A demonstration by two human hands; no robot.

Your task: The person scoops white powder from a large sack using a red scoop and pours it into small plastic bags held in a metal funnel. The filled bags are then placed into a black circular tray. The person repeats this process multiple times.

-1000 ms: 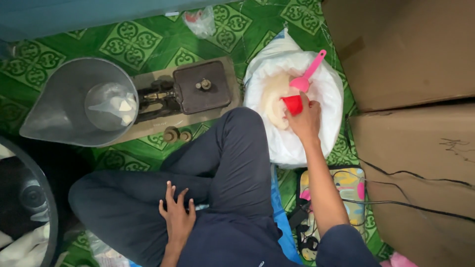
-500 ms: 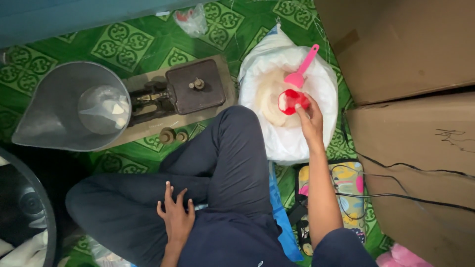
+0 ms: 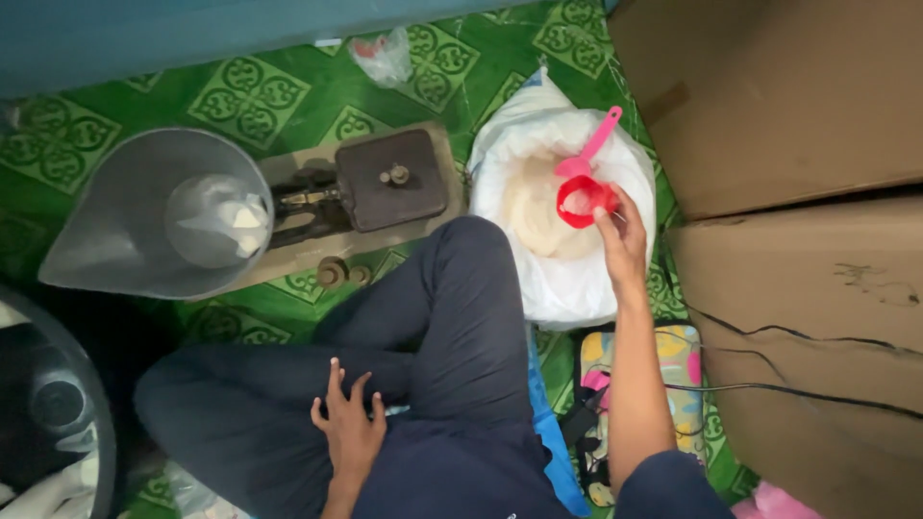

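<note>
My right hand [image 3: 623, 240] grips a small red cup [image 3: 583, 201] over an open white sack [image 3: 567, 279] of pale powder. A pink scoop [image 3: 588, 149] lies in the sack, just behind the cup. My left hand [image 3: 348, 426] rests flat on my lap, fingers spread, holding nothing. I sit cross-legged in dark trousers [image 3: 452, 327] on a green patterned floor.
A balance scale [image 3: 385, 183] with a large grey metal pan [image 3: 144, 226] holding a clear bag stands to the left. Small weights [image 3: 341, 274] lie in front of it. Cardboard boxes [image 3: 788, 192] wall the right side. A colourful pouch [image 3: 673, 365] lies by my right arm.
My right hand has lifted and tipped the red cup so that its open mouth now faces up, slightly nearer the sack's right rim. The left hand has stayed on my lap.
</note>
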